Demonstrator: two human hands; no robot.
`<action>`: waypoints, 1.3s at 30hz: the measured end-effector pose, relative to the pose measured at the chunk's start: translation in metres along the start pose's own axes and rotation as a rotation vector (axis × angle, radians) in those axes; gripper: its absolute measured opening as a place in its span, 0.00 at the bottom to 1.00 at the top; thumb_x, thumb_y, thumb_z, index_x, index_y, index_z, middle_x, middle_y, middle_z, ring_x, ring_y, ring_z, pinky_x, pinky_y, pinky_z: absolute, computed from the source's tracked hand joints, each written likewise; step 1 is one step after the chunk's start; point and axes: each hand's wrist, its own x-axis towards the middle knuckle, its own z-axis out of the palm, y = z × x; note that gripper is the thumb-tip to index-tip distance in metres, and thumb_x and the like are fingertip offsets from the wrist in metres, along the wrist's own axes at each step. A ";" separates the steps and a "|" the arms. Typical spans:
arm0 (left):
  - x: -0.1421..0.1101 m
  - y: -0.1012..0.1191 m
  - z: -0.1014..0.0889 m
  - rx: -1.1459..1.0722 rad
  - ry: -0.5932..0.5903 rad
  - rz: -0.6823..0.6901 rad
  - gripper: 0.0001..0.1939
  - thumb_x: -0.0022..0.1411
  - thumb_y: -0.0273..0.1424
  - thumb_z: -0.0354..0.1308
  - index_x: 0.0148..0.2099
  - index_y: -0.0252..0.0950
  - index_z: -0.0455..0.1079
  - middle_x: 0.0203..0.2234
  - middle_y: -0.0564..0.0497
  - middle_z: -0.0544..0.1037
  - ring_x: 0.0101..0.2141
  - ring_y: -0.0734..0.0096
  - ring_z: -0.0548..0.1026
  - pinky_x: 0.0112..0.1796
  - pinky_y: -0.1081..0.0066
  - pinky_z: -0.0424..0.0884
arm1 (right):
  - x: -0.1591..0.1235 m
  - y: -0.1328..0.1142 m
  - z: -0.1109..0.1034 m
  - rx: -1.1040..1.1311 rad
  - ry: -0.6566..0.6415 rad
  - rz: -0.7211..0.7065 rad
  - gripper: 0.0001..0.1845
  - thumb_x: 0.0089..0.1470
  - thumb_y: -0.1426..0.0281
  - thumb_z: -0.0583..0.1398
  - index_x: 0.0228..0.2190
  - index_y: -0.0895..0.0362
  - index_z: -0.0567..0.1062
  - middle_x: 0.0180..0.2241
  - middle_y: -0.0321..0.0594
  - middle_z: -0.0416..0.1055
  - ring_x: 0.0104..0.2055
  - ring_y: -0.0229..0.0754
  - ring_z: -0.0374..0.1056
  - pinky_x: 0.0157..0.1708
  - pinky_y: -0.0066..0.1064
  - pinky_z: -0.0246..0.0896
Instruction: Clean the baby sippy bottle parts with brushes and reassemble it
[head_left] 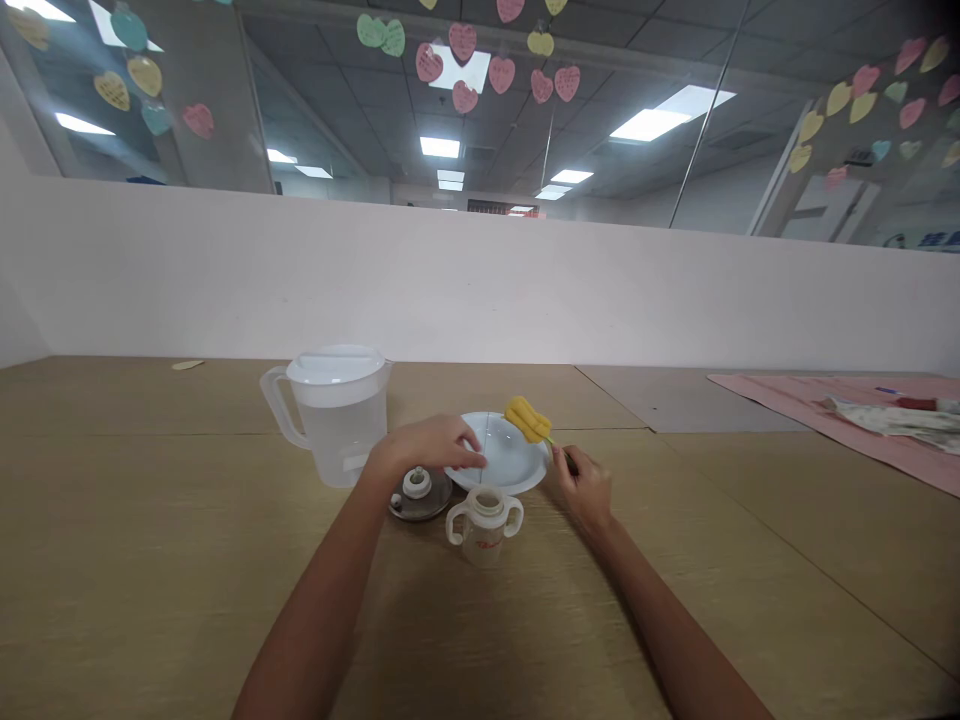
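My right hand point(585, 488) is closed around the thin green handle of a yellow sponge bottle brush point(528, 419), whose head is raised over the right rim of a white bowl point(517, 466). Over the bowl's left side reaches my left hand point(442, 445), thumb and forefinger apart. A thin dark line crosses the bowl by those fingertips; I cannot make out what it is. In front of the bowl stands an uncapped baby bottle point(484, 540) with two handles, upright. Partly under my left wrist is a dark round dish point(424, 508) bearing a white bottle collar point(417, 483) and a small white piece.
A clear lidded pitcher point(337, 430) stands left of the bowl, its handle pointing left. Far right, a pink cloth point(780, 405) carries a whitish cloth point(892, 420) and a pen. A flat pale piece point(187, 365) lies by the wall at the back left.
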 end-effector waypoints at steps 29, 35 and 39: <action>0.025 0.017 0.016 -0.536 0.704 0.381 0.29 0.48 0.34 0.64 0.52 0.35 0.63 0.50 0.45 0.69 0.49 0.62 0.68 0.46 0.67 0.67 | 0.005 -0.005 -0.008 0.099 0.299 0.237 0.21 0.60 0.62 0.46 0.40 0.63 0.72 0.28 0.45 0.71 0.26 0.40 0.65 0.28 0.28 0.57; 0.042 0.005 0.024 -0.011 0.823 0.388 0.20 0.50 0.28 0.60 0.48 0.36 0.67 0.44 0.48 0.74 0.45 0.62 0.69 0.49 0.63 0.61 | 0.003 -0.006 -0.014 0.132 0.142 -0.169 0.13 0.56 0.69 0.51 0.28 0.60 0.72 0.20 0.40 0.69 0.21 0.35 0.63 0.25 0.25 0.57; 0.045 -0.002 0.025 0.180 0.858 0.358 0.20 0.52 0.25 0.55 0.49 0.36 0.66 0.46 0.48 0.73 0.44 0.62 0.67 0.48 0.62 0.60 | 0.005 -0.005 -0.014 0.084 0.109 -0.230 0.12 0.55 0.69 0.53 0.26 0.60 0.73 0.16 0.37 0.65 0.19 0.33 0.60 0.22 0.25 0.55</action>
